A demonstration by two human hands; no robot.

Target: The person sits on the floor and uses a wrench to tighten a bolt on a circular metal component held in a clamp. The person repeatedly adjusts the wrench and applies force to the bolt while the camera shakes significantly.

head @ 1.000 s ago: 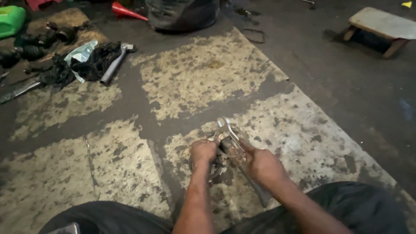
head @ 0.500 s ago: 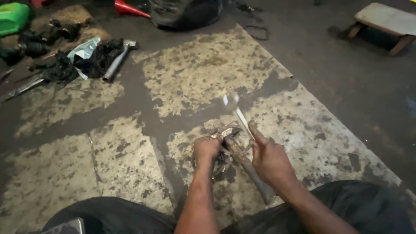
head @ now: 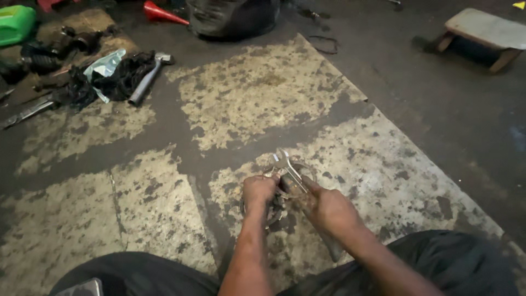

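Note:
My left hand (head: 258,192) is closed around a round, greasy metal part (head: 276,211) that rests on the stained floor sheet (head: 263,98) in front of my knees. My right hand (head: 327,208) grips a steel open-ended spanner (head: 287,170), whose jaw end sticks up and away from me just above the part. The two hands sit close together, almost touching. The part is mostly hidden under my fingers, and a dark bar (head: 330,248) runs out from under my right wrist towards me.
A hammer (head: 147,79) lies at the back left beside a dark rag pile (head: 107,82) and oily parts. A green container (head: 16,23), a red funnel (head: 161,12) and a black bag (head: 230,16) stand farther back. A low wooden stool (head: 485,34) is at the far right.
My right hand lifted the spanner up and forward half a second ago, then brought it back down onto the part. My left hand stayed on the part.

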